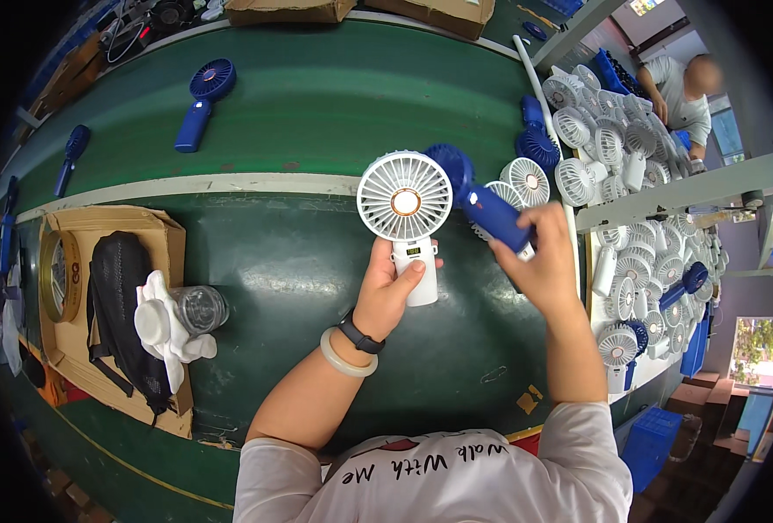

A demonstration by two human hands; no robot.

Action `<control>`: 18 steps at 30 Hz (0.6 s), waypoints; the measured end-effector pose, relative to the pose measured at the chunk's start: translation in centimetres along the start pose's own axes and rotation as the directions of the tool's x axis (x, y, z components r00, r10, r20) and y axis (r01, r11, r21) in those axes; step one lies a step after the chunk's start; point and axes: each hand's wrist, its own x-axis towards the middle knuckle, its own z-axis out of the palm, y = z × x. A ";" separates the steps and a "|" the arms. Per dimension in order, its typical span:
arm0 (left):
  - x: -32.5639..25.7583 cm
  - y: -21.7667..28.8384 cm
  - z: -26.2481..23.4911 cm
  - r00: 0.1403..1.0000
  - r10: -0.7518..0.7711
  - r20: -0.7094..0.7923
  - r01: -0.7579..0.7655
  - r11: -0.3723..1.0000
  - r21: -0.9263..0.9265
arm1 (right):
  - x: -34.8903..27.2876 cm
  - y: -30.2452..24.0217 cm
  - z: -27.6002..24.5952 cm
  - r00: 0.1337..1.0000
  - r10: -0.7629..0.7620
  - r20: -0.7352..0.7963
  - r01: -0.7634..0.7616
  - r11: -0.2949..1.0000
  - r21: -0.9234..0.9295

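Observation:
My left hand [388,283] is wrapped round the handle of a white handheld fan [384,209], thumb on the front below its small dark display. The fan stands upright with its round grille facing me. In my right hand [543,266] is a dark blue handheld fan [495,216], gripped at the lower end of its handle and tilted so its head points up and left, partly behind the white fan's grille. Just beyond the blue fan lie white fans [524,181], partly covered by it and by my hand.
Blue fans [193,126] lie spread on the green belt [316,96]. On the left, an open cardboard box [173,248] holds a black pouch [123,296], a tape roll and a clear jar [201,309]. Many white fans [635,266] are piled on the right, where another person [684,100] works.

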 end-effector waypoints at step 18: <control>0.0 0.1 -1.0 0.989 0.119 0.089 -0.125 0.990 0.066 | 3.4 -3.8 3.8 0.585 -0.048 0.810 -0.811 -0.032 0.584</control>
